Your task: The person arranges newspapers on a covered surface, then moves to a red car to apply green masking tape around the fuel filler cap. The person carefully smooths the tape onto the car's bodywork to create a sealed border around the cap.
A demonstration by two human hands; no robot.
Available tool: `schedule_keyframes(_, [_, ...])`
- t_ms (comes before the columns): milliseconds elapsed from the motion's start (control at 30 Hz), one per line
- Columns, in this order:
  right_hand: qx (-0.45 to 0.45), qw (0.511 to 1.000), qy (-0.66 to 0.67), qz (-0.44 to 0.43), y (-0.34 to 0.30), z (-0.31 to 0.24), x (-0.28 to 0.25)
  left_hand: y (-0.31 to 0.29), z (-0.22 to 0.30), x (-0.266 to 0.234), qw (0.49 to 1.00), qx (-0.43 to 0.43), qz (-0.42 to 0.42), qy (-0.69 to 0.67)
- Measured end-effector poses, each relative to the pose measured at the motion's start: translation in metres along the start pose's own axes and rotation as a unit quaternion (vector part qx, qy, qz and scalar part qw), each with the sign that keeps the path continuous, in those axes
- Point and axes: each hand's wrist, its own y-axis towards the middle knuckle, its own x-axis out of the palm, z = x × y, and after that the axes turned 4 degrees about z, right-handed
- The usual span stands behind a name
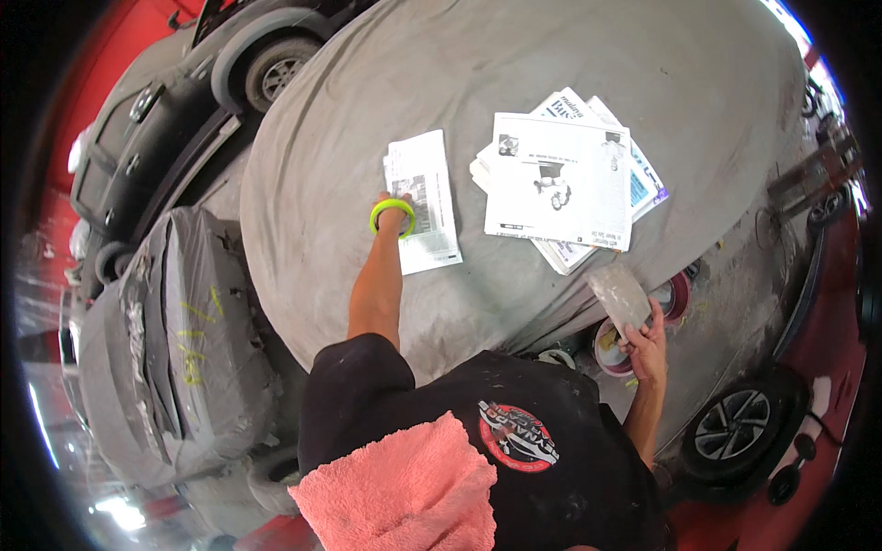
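Note:
My left hand [390, 200] reaches over a folded newspaper sheet [428, 220] lying on a grey cloth cover [322, 211]. A bright green ring [378, 220], like a roll of tape or a thick wristband, encircles my wrist; it and the foreshortened arm hide most of my fingers. Off the cover's near right edge, my right hand [647, 349] pinches one end of a flat, grey, rectangular slab [619, 296], its pale face speckled. To the right of the folded sheet rests a fanned stack of newspapers [560, 188].
Left of me stand a dark vehicle [133, 174] and a grey wrapped bulky shape [197, 340]. Tubs [614, 363] sit below my right hand, near a wheel [732, 424] of a red car. A pink towel [404, 482] lies against my black shirt.

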Motion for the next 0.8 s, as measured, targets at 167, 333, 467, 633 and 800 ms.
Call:
schedule_keyframes(167, [0.019,0.999,-0.022,-0.028,-0.002,-0.001,0.015,-0.015,0.023,-0.008,0.998,-0.049,-0.006,-0.049])
schedule_keyframes(333, [0.051,0.997,-0.008,-0.062,0.003,0.009,0.013,-0.014,0.017,0.011,0.972,0.085,0.219,0.026])
schedule_keyframes(467, [0.09,0.992,-0.024,-0.085,0.003,0.013,0.026,-0.061,0.1,-0.012,0.98,0.16,-0.034,-0.113])
schedule_keyframes(633, [0.097,0.979,-0.067,-0.165,0.015,0.033,0.05,-0.125,0.167,0.025,0.961,0.249,-0.121,-0.005])
schedule_keyframes(800, [0.118,0.959,-0.136,-0.219,0.019,0.05,0.06,-0.124,0.14,0.052,0.959,0.263,-0.075,-0.075])
